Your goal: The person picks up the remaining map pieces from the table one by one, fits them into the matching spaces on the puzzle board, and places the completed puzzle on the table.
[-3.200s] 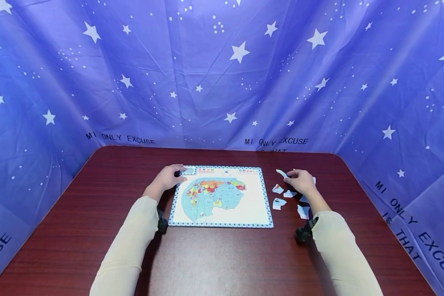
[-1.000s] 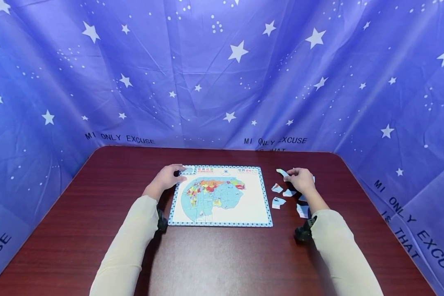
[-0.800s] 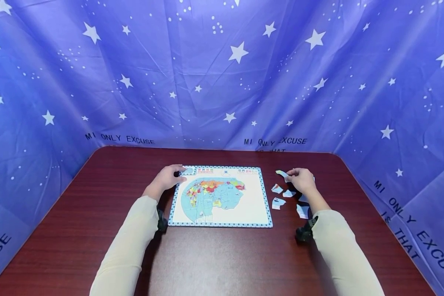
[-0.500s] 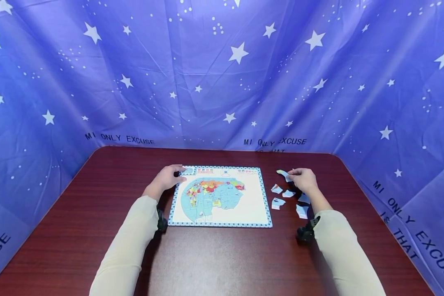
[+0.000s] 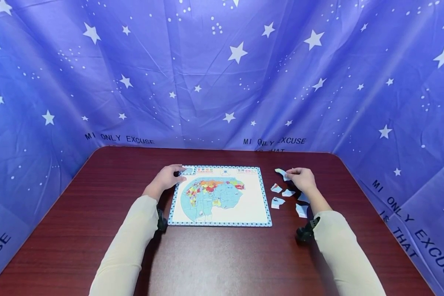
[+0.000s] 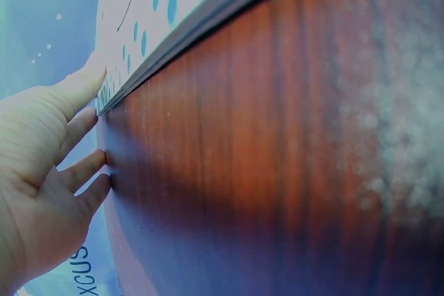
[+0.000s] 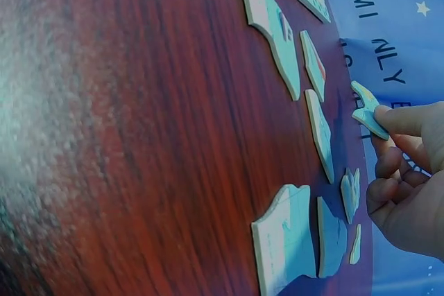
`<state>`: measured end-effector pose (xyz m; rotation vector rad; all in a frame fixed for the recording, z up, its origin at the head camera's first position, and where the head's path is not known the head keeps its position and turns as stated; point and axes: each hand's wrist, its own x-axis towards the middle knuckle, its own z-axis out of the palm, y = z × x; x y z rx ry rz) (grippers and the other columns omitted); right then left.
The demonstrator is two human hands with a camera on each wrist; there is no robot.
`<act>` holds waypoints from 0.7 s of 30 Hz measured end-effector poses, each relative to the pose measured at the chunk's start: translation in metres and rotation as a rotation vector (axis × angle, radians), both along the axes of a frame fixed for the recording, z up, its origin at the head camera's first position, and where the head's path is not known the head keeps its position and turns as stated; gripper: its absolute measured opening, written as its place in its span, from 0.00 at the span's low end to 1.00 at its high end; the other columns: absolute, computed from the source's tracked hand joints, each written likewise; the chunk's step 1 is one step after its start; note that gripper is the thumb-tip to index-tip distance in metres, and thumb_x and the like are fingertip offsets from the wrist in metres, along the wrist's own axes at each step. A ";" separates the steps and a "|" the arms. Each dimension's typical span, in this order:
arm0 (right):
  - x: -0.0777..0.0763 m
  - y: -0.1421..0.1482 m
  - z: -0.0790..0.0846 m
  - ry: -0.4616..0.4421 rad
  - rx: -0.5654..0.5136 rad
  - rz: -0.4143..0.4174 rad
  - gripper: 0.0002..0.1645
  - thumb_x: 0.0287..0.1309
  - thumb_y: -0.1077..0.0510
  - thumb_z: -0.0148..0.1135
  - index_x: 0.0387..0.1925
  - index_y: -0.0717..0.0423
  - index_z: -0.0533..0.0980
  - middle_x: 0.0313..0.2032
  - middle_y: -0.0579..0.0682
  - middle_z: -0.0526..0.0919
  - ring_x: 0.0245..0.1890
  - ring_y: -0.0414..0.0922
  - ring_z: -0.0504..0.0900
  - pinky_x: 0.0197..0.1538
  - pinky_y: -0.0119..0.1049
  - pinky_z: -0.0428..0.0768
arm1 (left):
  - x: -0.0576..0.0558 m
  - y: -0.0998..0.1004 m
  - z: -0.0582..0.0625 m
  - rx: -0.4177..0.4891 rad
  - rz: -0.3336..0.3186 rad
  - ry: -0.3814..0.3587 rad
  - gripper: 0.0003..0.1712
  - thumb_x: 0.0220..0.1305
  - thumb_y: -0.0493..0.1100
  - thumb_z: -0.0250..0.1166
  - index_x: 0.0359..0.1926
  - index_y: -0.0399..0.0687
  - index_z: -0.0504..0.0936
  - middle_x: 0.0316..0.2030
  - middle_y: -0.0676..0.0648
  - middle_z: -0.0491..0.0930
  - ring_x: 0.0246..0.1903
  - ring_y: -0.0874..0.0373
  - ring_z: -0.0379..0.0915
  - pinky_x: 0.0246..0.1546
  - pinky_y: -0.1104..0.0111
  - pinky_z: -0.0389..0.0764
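In the head view, a map puzzle board (image 5: pixel 222 225) with a blue dotted border lies on the table, its left part filled with coloured map pieces. My left hand (image 5: pixel 166 177) rests at its upper left edge; in the left wrist view the thumb (image 6: pixel 84 88) touches the board's edge (image 6: pixel 149 22) and the other fingers are extended beside it. To the board's right, my right hand (image 5: pixel 301 180) pinches a light blue puzzle piece (image 5: pixel 282 173) with a yellow-green tip. The right wrist view shows this piece (image 7: pixel 369 110) raised between thumb and fingers, the remaining fingers curled.
Several loose puzzle pieces lie below and beside my right hand, among them a pale piece with a dark mark (image 5: pixel 277 202) and a larger blue piece (image 5: pixel 301 211). A starry blue curtain (image 5: pixel 203 82) hangs behind the dark red table (image 5: pixel 222 259).
The pinched puzzle piece has turned slightly, and more of its yellow-green tip shows than about three seconds ago. My right hand has shifted only a little. My left hand keeps its place at the board.
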<state>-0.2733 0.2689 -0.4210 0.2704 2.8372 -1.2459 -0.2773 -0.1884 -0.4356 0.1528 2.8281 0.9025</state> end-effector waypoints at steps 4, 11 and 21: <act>0.001 -0.003 -0.002 0.007 0.020 -0.002 0.19 0.63 0.52 0.55 0.48 0.61 0.78 0.55 0.62 0.75 0.53 0.57 0.71 0.54 0.51 0.71 | 0.000 0.000 -0.001 -0.002 -0.005 -0.002 0.29 0.65 0.47 0.60 0.64 0.44 0.69 0.69 0.41 0.58 0.70 0.43 0.49 0.67 0.50 0.59; 0.003 -0.007 -0.002 0.045 0.039 0.011 0.19 0.63 0.51 0.57 0.48 0.60 0.79 0.49 0.62 0.80 0.50 0.56 0.75 0.50 0.49 0.73 | -0.001 0.000 -0.002 -0.002 -0.011 0.007 0.29 0.64 0.47 0.60 0.64 0.43 0.70 0.69 0.41 0.58 0.70 0.43 0.50 0.67 0.50 0.59; 0.003 -0.015 0.002 0.057 0.021 0.035 0.19 0.63 0.52 0.56 0.48 0.60 0.79 0.48 0.62 0.81 0.47 0.54 0.78 0.42 0.41 0.76 | -0.002 0.001 -0.001 -0.012 -0.004 0.012 0.28 0.64 0.46 0.61 0.64 0.42 0.70 0.69 0.41 0.59 0.70 0.43 0.50 0.67 0.51 0.59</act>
